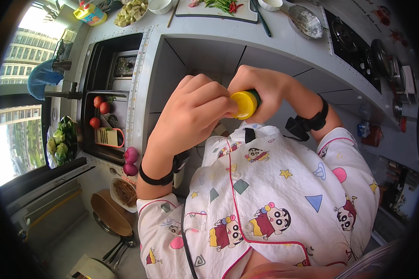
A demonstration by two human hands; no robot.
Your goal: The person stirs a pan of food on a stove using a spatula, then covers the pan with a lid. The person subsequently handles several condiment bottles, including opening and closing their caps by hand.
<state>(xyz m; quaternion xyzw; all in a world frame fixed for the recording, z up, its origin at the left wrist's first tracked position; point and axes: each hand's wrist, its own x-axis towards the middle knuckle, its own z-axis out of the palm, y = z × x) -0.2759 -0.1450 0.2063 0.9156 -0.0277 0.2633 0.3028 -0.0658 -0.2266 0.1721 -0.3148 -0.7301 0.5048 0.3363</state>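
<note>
My right hand (264,88) wraps round a small dark green container, held in front of my chest. Its round yellow cap (245,104) faces me. My left hand (193,109) is closed, with its fingertips pressed against the left edge of the cap. Most of the container's body is hidden behind the cap and my right fingers. Both hands are in the air between my shirt and the counter's front edge.
Ahead is the counter (209,29), with a cutting board (191,13) of chopped peppers and a bowl of white powder (310,28). A stove (347,42) stands at the right. Left, the sink (91,95) holds tomatoes (105,108) and a grater (108,136); red onions (131,156) lie by its rim.
</note>
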